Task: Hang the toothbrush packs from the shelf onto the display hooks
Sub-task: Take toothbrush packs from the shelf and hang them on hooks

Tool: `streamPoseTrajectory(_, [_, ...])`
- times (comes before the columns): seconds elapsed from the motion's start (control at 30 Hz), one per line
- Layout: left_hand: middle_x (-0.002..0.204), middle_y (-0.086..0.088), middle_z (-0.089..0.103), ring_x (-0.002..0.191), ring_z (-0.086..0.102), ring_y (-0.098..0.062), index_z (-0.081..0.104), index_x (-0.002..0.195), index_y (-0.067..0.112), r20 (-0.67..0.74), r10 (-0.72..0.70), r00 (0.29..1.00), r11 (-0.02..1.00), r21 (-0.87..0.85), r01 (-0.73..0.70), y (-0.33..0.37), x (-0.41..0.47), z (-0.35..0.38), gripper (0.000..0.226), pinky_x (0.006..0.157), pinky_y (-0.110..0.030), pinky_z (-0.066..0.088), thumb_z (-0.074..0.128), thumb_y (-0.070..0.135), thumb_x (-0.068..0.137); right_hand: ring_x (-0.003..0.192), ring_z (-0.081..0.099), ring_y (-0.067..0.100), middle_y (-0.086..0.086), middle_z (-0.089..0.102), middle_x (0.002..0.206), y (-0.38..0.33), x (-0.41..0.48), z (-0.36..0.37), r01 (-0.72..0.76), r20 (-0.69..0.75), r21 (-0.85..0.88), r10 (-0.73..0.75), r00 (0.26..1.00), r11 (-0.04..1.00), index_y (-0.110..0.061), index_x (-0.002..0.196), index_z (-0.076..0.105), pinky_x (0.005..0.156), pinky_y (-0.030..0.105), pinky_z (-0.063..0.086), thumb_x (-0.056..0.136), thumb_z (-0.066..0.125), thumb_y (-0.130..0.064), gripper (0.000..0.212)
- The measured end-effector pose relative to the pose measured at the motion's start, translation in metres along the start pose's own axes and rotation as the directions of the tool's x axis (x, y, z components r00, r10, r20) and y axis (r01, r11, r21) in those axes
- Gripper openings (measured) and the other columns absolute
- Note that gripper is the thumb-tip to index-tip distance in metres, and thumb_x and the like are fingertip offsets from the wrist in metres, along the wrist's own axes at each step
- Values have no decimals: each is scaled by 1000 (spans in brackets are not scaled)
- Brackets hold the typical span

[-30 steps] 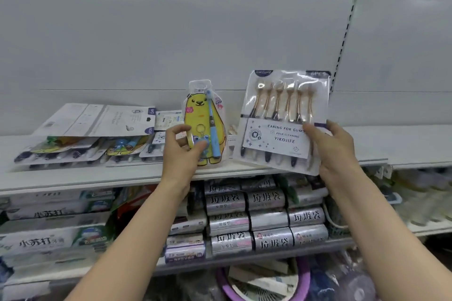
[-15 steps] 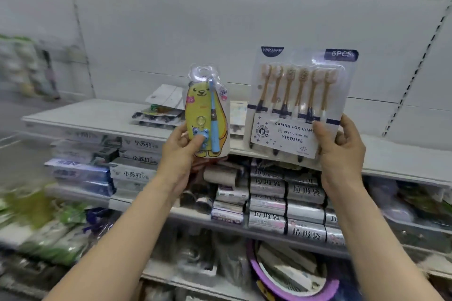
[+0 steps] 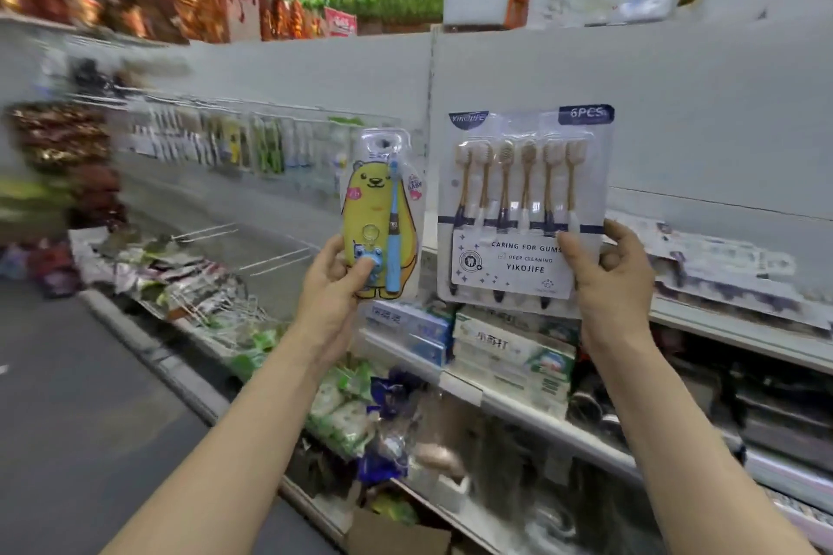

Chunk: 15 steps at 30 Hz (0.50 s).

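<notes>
left hand (image 3: pixel 336 284) fingers pinch bear pack (image 3: pixel 381 216) | right hand (image 3: pixel 608 279) fingers pinch six-brush pack (image 3: pixel 525 212) | risk: I see hooks (image 3: pixel 205 232) only blurred, hang-hole may miss, pack drops

The person holds the six-brush pack (image 3: pixel 523 203) upright in the right hand (image 3: pixel 608 279), thumb across its lower right corner. Just left of that pack and apart from it, the left hand (image 3: pixel 333 284) grips a yellow bear toothbrush pack (image 3: pixel 378 221) by its lower part. Further left, bare wire hooks (image 3: pixel 275 259) jut out, with a blurred row of hung packs (image 3: pixel 216 144) above them. To the six-brush pack's right, loose packs (image 3: pixel 721 270) lie flat on the shelf (image 3: pixel 730 331).
</notes>
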<state>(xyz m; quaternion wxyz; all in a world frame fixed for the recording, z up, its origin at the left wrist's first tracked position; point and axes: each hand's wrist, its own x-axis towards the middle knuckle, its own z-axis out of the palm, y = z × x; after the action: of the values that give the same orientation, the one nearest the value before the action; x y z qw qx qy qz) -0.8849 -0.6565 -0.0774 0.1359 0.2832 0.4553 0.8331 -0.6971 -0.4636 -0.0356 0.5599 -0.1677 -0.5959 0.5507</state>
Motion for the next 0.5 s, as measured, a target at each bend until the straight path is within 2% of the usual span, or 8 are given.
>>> streamPoseTrajectory(0.1, [103,-6,73,91,70,-19,52,129,11,-41,31,999,999,29,-30,27,27,-85,36,77,-31,59,53,-2,95,83,73,7,7,71,104,21,-13,91,-22,39,44,20,999,999,-20,126,55,71,25,61,89,75,-16,42])
streamPoseTrajectory(0.2, [97,3,76,89,69,-14,51,133,11,-60,41,997,997,68,-37,53,54,-150,39,76,-31,54,51,-3,97,78,73,7,3,71,97,38,-27,172,-49,98,69,42,994,996,-32,113,56,67,23,60,89,75,-16,34])
streamPoseTrajectory(0.27, [96,4,76,89,68,-15,50,135,10,-80,44,996,997,66,-38,65,75,-186,40,76,-30,54,51,-3,97,79,74,9,3,72,96,48,-33,218,-63,127,72,54,990,995,-31,115,56,65,24,59,89,75,-17,36])
streamPoseTrajectory(0.37, [97,3,75,90,68,-15,50,134,12,-94,51,994,997,55,-46,74,112,-231,40,76,-30,55,51,-3,97,83,74,13,4,72,98,65,-31,278,-69,151,66,59,987,995,-28,122,56,70,30,62,89,75,-17,39])
streamPoseTrajectory(0.5, [96,4,76,88,69,-15,54,127,16,-96,64,993,997,49,-59,74,162,-282,36,79,-31,54,51,-4,97,86,73,14,2,71,99,98,-17,351,-42,168,66,30,985,997,-36,108,58,72,31,61,89,74,-16,32])
